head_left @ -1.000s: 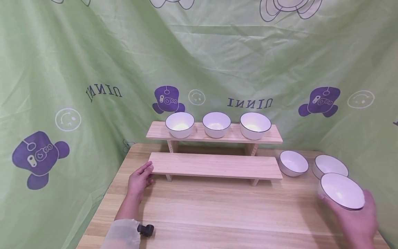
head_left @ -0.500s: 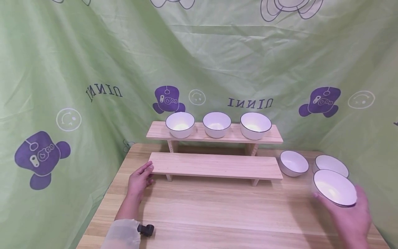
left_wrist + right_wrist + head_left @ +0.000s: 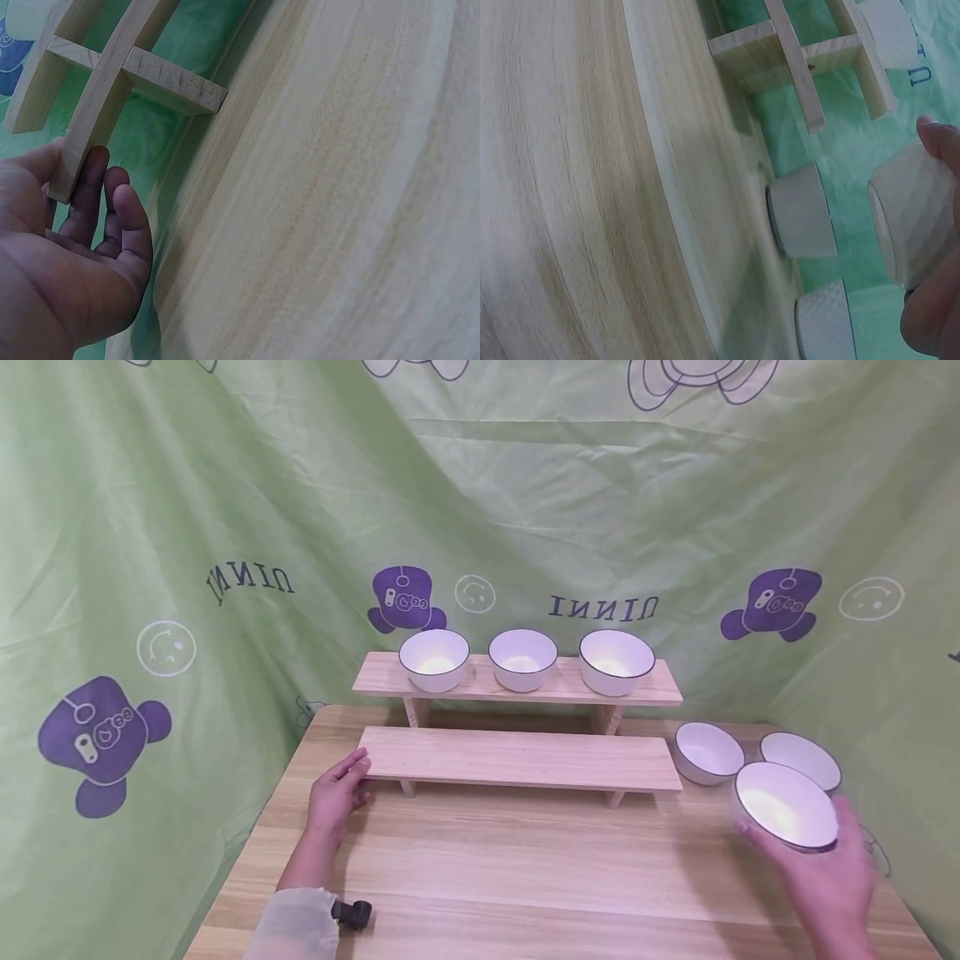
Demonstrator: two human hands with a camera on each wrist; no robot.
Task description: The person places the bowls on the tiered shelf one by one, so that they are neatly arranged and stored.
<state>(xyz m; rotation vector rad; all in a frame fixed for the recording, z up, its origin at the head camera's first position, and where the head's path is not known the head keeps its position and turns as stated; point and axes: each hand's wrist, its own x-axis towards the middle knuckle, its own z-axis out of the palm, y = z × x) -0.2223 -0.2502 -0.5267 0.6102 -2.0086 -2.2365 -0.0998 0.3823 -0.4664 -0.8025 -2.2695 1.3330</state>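
Observation:
My right hand (image 3: 828,877) holds a white bowl (image 3: 786,806) with a dark rim, tilted and lifted above the table's right side. The right wrist view shows thumb and fingers round this bowl (image 3: 915,214). At the left end of the lower shelf board (image 3: 517,758), my left hand (image 3: 335,802) pinches the edge. Its thumb lies on one face and its fingers on the other, as the left wrist view shows at the board's end (image 3: 75,161). Two more white bowls, one nearer the shelf (image 3: 708,753) and one farther right (image 3: 801,758), stand on the table.
Three white bowls, left (image 3: 434,662), middle (image 3: 522,661) and right (image 3: 617,663), stand in a row on the upper shelf board (image 3: 480,689). A green patterned curtain (image 3: 517,510) hangs behind the wooden table (image 3: 525,877).
My right hand has carried the bowl left and slightly away from me, towards the shelf. My left hand has stayed at the board's end.

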